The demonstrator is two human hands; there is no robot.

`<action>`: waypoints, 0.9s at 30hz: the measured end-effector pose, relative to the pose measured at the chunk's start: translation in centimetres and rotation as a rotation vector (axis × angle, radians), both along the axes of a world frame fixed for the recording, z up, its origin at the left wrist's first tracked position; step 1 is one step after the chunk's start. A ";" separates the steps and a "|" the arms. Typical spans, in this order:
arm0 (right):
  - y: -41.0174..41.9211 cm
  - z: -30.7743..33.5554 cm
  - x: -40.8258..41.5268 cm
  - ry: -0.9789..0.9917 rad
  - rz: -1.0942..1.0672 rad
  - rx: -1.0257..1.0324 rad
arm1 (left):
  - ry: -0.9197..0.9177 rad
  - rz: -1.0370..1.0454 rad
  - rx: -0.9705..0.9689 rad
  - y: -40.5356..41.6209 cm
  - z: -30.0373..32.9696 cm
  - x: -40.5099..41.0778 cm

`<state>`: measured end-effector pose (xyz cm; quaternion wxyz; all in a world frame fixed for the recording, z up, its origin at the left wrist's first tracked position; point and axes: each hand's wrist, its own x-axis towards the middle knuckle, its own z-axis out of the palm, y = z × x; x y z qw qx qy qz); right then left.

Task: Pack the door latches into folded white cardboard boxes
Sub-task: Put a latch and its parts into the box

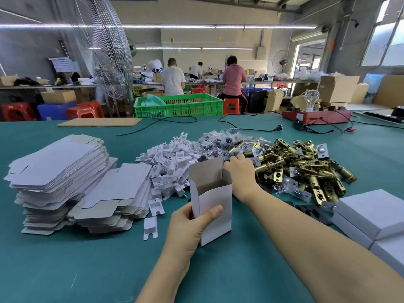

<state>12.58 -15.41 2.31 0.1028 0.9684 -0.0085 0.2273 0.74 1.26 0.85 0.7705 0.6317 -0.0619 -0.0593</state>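
Note:
My left hand (189,226) grips an upright, open-topped white cardboard box (215,206) by its lower left side, thumb across the front. My right hand (239,169) reaches over the box into the heap of brass door latches (306,169); its fingers curl down at the heap's near left edge, and I cannot tell whether they hold anything. Behind the box lie a pile of white cardboard inserts (170,162) and small clear bags of dark parts (218,143).
Stacks of flat unfolded box blanks (63,178) fill the left of the green table (87,270). Closed white boxes (371,213) sit at the right edge. Cables, a red test unit (317,117) and a green crate (179,104) lie beyond; people work at far benches.

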 end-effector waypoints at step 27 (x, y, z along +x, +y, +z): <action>-8.6 6.9 -12.1 0.000 0.048 1.597 | 0.042 0.035 0.052 -0.1 -0.4 -0.1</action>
